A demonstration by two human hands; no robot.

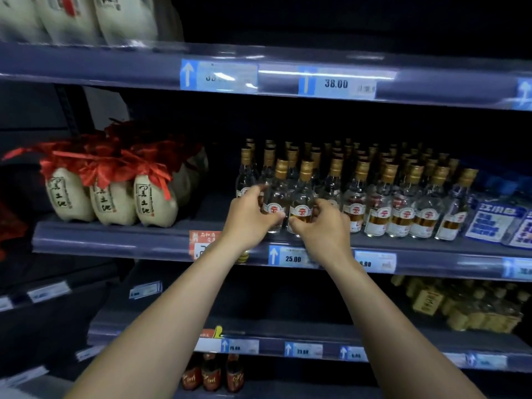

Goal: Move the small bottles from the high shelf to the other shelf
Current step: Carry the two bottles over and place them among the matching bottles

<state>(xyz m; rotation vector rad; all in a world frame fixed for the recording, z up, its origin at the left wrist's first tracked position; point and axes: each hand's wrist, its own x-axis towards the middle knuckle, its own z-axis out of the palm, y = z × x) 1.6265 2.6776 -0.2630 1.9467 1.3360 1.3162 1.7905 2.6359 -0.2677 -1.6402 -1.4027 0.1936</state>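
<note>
Several small clear bottles (377, 203) with gold caps and white-and-red labels stand in rows on the middle shelf (115, 240). Two of them stand at the front edge, ahead of the rows. My left hand (247, 218) is curled around the left front bottle (276, 200), fingers on its left side and thumb near the label. My right hand (322, 226) wraps the lower part of the right front bottle (302, 200). Both bottles are upright with their bases at the shelf. The shelf below (144, 332) is bare in its left and middle part.
Cream ceramic jars with red cloth tops (112, 194) stand left of the bottles. Blue packets (495, 223) lie at the right. The shelf above (115, 67) holds pale jars at the left. Yellow-labelled bottles (460, 306) fill the lower shelf's right; dark bottles (211, 375) stand lowest.
</note>
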